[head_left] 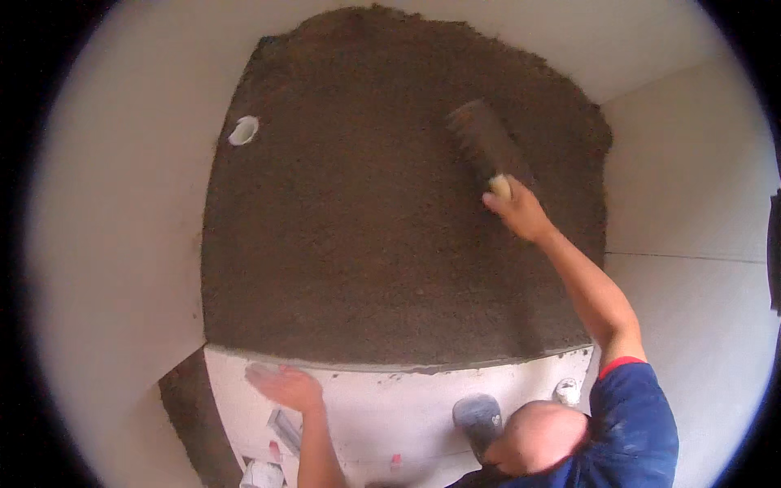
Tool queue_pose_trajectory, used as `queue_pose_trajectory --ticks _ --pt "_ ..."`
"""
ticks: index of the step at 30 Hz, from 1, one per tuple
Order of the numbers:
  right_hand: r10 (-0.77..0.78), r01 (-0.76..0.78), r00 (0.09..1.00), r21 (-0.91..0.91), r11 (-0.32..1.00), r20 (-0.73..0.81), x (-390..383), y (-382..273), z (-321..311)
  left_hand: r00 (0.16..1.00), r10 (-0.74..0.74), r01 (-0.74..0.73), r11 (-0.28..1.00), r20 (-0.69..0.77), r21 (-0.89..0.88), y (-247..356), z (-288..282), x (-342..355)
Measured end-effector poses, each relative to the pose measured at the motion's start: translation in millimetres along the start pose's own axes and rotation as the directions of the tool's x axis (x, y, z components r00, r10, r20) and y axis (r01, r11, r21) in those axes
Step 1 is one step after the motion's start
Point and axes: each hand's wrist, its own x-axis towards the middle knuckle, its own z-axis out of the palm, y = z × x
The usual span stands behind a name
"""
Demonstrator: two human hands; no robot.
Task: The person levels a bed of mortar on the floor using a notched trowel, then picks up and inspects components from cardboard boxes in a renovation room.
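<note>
Neither of my hands can be told in view, as both visible arms join another person [626, 415] in a dark blue shirt, seen from above with the head showing at bottom right. That person's right hand [521, 213] grips the pale handle of a flat metal trowel [480, 138] on a dark mortar bed [366, 228]. Their left hand [289, 386], fingers extended, is at the white ledge [390, 398] along the bed's near edge; whether it touches is unclear. A white round pipe opening [243, 130] sits in the mortar at upper left.
Pale walls [122, 203] [683, 179] enclose the mortar bed. Beyond the ledge at lower left is more dark floor [195, 415]. A dark grey object [476, 419], a small white item [568, 390] and a metal bar [285, 431] lie around the person.
</note>
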Motion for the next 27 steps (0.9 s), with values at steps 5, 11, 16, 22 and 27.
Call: queue_pose_trajectory --ticks 5,11,16,22,27 --pt "-0.208 0.256 0.775 0.004 0.967 0.596 -82.8 -68.9 105.2 0.999 0.014 -0.013 1.000 0.052 -0.024 12.5 -6.5 4.1" --pt "-0.328 0.381 0.801 -0.005 0.924 0.500 -39.5 -91.2 140.9 0.997 -0.035 0.036 0.999 0.064 -0.018 7.3 -8.3 4.1" --pt "-0.104 0.088 0.957 0.073 0.993 0.269 7.2 -97.4 88.5 0.992 -0.047 0.049 0.999 0.115 -0.010 13.9 -17.7 6.1" --pt "-0.421 0.378 0.872 0.202 0.904 0.252 33.6 -170.2 180.5 0.986 -0.064 0.059 0.998 0.151 0.033 18.1 -15.7 6.9" --pt "-0.127 0.071 0.981 0.336 0.939 0.148 99.8 -185.3 165.1 0.980 -0.113 0.094 0.989 0.166 0.114 6.0 -8.9 3.8"
